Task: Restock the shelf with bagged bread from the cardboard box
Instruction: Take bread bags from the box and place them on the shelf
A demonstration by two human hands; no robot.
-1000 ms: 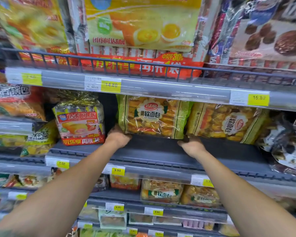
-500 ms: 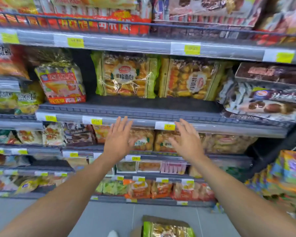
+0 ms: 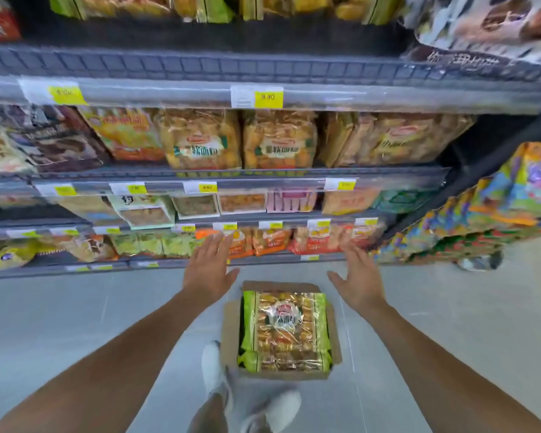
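Observation:
An open cardboard box (image 3: 334,332) sits on the grey floor in front of the shelves. Inside lies a bag of bread (image 3: 284,331) with green edges and a clear front, flat and face up. My left hand (image 3: 209,270) hovers above and left of the box, fingers spread, holding nothing. My right hand (image 3: 358,276) hovers above and right of the box, also spread and empty. The dark shelf (image 3: 263,65) near the top carries bread bags (image 3: 200,4) of the same kind, cut off by the frame's upper edge.
Lower shelves (image 3: 231,176) hold rows of bagged bread and snacks behind yellow price tags (image 3: 268,96). A stack of colourful packs (image 3: 497,207) stands on the right. My white shoes (image 3: 214,373) are on the floor just left of and below the box.
My hands left the bag on the upper shelf and dropped away from it, open. The view tilted down, so the floor and the whole box came into sight.

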